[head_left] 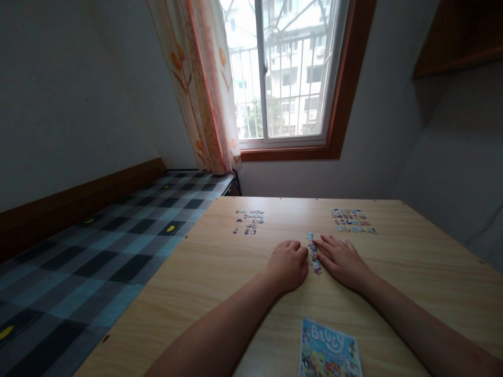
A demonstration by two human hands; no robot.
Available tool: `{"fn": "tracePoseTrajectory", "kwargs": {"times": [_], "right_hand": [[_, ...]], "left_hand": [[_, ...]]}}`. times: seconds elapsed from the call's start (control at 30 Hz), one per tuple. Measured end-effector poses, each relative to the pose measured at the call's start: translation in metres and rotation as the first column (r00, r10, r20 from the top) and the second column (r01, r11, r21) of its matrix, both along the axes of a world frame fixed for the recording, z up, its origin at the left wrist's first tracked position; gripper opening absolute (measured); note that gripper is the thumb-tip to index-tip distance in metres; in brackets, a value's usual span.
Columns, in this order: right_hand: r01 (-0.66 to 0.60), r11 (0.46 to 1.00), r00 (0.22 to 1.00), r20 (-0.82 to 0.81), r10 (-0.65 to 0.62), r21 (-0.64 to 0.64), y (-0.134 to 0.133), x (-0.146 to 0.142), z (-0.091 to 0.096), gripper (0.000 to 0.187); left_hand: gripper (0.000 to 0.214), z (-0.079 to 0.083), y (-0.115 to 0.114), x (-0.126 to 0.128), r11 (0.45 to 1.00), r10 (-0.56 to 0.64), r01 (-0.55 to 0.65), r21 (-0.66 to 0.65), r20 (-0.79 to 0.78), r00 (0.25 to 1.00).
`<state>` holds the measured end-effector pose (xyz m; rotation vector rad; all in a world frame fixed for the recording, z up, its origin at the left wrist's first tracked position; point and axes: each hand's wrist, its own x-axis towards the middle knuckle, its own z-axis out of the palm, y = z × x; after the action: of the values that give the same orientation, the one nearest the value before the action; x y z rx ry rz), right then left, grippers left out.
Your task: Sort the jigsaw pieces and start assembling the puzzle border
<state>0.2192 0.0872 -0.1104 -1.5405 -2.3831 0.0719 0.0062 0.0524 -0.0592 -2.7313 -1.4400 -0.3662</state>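
Note:
A narrow upright strip of jigsaw puzzle pieces point(313, 255) lies on the table between my two hands. My left hand point(288, 266) rests at its left side with the fingers curled in; whatever they may hold is hidden. From the right, my right hand point(341, 260) lies flat with fingers outstretched, the tips at the strip's right edge. Farther off to the left are loose and joined puzzle pieces point(254, 222). Several rows of puzzle pieces point(352, 221) lie at the far right.
A blue picture box marked "Bluey" point(330, 350) lies at the near side of the wooden table point(204, 293). Left of the table is a bed with a checked cover point(129, 262). Beyond stand a curtain point(208, 89) and a barred window point(294, 78).

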Motion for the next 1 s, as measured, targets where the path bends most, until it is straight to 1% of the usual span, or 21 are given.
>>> {"fn": "tracePoseTrajectory", "kwargs": {"times": [0.1, 0.17, 0.23, 0.3, 0.37, 0.43, 0.5, 0.57, 0.67, 0.77, 0.9, 1.0], "right_hand": [[0.006, 1.000, 1.000, 0.001, -0.006, -0.005, 0.000, 0.000, 0.001, 0.048], [0.011, 1.000, 1.000, 0.005, -0.011, -0.018, -0.001, -0.001, 0.003, 0.048], [0.013, 0.999, 1.000, 0.012, -0.013, -0.032, -0.002, -0.002, 0.006, 0.048], [0.011, 0.999, 1.000, 0.014, -0.010, -0.040, -0.003, -0.002, 0.007, 0.048], [0.005, 0.999, 1.000, 0.009, -0.005, -0.043, -0.002, -0.002, 0.008, 0.048], [0.003, 0.999, 1.000, 0.004, -0.003, -0.050, -0.001, -0.001, 0.006, 0.049], [0.005, 0.998, 1.000, 0.002, -0.005, -0.061, 0.001, 0.000, 0.005, 0.050], [0.004, 0.998, 1.000, 0.003, -0.004, -0.070, 0.001, 0.000, 0.005, 0.050], [0.000, 0.997, 1.000, -0.003, 0.000, -0.072, 0.001, -0.001, 0.005, 0.050], [0.002, 0.998, 1.000, -0.015, -0.003, -0.070, -0.001, -0.002, 0.007, 0.050], [0.003, 0.998, 1.000, -0.019, -0.004, -0.066, -0.002, -0.002, 0.008, 0.049], [0.002, 0.998, 1.000, -0.010, -0.003, -0.067, -0.001, -0.002, 0.009, 0.049]], "left_hand": [[0.027, 0.011, -0.007, 0.005, 0.997, 0.064, -0.069, -0.028, -0.140, 0.988], [0.027, 0.017, -0.009, 0.005, 0.985, 0.090, -0.124, -0.116, -0.261, 0.961], [0.026, 0.021, -0.008, 0.001, 0.956, 0.124, -0.208, -0.207, -0.357, 0.926], [0.026, 0.024, -0.002, -0.007, 0.920, 0.205, -0.313, -0.235, -0.390, 0.897], [0.029, 0.025, 0.007, -0.018, 0.887, 0.315, -0.410, -0.213, -0.369, 0.874], [0.038, 0.024, 0.017, -0.030, 0.869, 0.380, -0.459, -0.184, -0.346, 0.858], [0.043, 0.023, 0.026, -0.040, 0.870, 0.398, -0.466, -0.161, -0.330, 0.856], [0.045, 0.021, 0.032, -0.048, 0.880, 0.392, -0.452, -0.147, -0.315, 0.864], [0.047, 0.019, 0.037, -0.056, 0.895, 0.371, -0.424, -0.135, -0.299, 0.879], [0.048, 0.020, 0.040, -0.061, 0.900, 0.362, -0.413, -0.139, -0.287, 0.887], [0.048, 0.026, 0.040, -0.063, 0.883, 0.380, -0.437, -0.173, -0.285, 0.880], [0.050, 0.030, 0.036, -0.058, 0.844, 0.426, -0.496, -0.202, -0.308, 0.851]]}}
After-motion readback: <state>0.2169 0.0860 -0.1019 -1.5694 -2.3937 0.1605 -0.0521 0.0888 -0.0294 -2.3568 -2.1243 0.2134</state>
